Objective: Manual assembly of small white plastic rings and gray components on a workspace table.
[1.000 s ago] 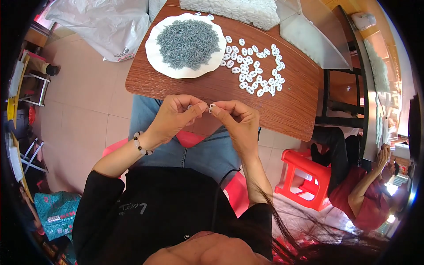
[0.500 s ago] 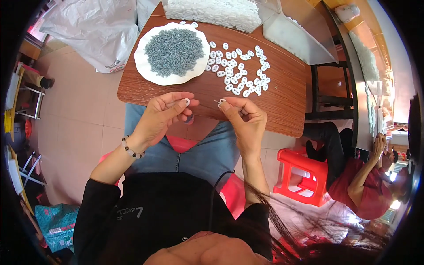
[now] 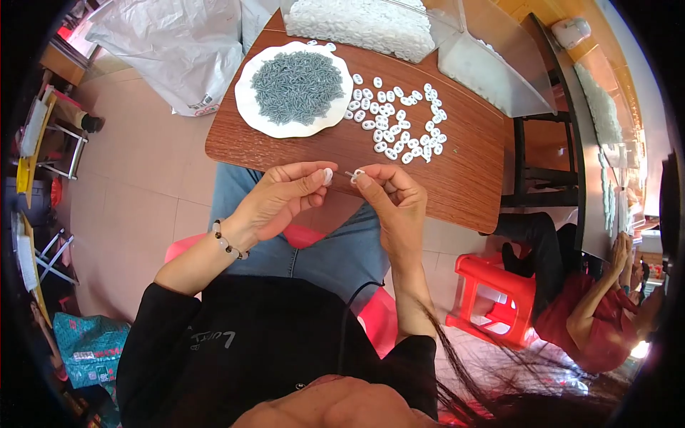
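Between the thumb and fingertips of my left hand (image 3: 285, 198) is a small white oval piece (image 3: 327, 176). My right hand (image 3: 394, 198) pinches another small white piece (image 3: 357, 175), with a thin grey screw (image 3: 349, 173) jutting from it toward the left. Only a narrow gap separates the two pinched pieces, just off the table's near edge. Beyond my hands stands a scalloped white plate (image 3: 245, 105) heaped with small blue-grey screws (image 3: 298, 87). Right of it, many white two-hole oval pieces (image 3: 389, 134) lie scattered on the brown table (image 3: 467, 167).
Clear-sided bins (image 3: 492, 75) of white pieces line the table's far side. A white sack (image 3: 171, 53) is at far left, a teal bag (image 3: 89, 349) at lower left. To the right are a red stool (image 3: 496, 299) and a person in a dark red shirt (image 3: 592, 321).
My left hand has come closer to my right, and its white piece has turned. The whole view has shifted slightly, so the table appears farther right.
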`<action>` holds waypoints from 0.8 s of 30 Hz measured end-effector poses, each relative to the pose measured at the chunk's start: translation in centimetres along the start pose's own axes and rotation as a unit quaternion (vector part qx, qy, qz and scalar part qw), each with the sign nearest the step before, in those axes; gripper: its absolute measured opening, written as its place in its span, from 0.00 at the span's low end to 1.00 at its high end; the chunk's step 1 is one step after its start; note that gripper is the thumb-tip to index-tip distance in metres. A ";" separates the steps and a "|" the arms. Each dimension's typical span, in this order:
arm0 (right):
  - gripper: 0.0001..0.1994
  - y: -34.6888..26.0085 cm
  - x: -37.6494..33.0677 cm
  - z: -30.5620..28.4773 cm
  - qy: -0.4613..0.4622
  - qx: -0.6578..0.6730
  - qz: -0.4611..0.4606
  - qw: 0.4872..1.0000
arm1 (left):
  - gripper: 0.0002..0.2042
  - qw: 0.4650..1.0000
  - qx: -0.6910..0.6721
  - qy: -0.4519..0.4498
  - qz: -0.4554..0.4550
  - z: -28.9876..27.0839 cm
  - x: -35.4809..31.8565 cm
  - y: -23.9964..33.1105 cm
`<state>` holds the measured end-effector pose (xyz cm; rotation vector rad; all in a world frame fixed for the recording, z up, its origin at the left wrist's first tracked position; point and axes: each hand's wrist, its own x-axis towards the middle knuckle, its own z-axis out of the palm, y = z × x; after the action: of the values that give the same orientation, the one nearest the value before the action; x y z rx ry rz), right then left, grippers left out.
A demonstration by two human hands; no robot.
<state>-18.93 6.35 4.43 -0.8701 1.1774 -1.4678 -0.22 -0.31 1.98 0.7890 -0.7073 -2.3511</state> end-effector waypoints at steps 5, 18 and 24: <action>0.06 0.1 0.0 0.3 -0.013 -0.012 0.019 1.000 | 0.12 0.999 -0.038 0.020 -0.012 0.1 -0.2 -0.1; 0.05 0.1 -0.2 0.1 -0.021 -0.043 0.006 0.999 | 0.11 0.998 -0.047 0.037 0.017 0.5 -0.5 -0.7; 0.05 0.0 -0.4 0.2 -0.010 -0.085 -0.005 0.996 | 0.10 0.998 -0.051 0.037 0.001 0.3 -0.3 -0.7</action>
<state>-18.63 6.69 4.55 -1.0053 1.2980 -1.3775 -0.48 0.46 1.86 0.8259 -0.5509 -2.3235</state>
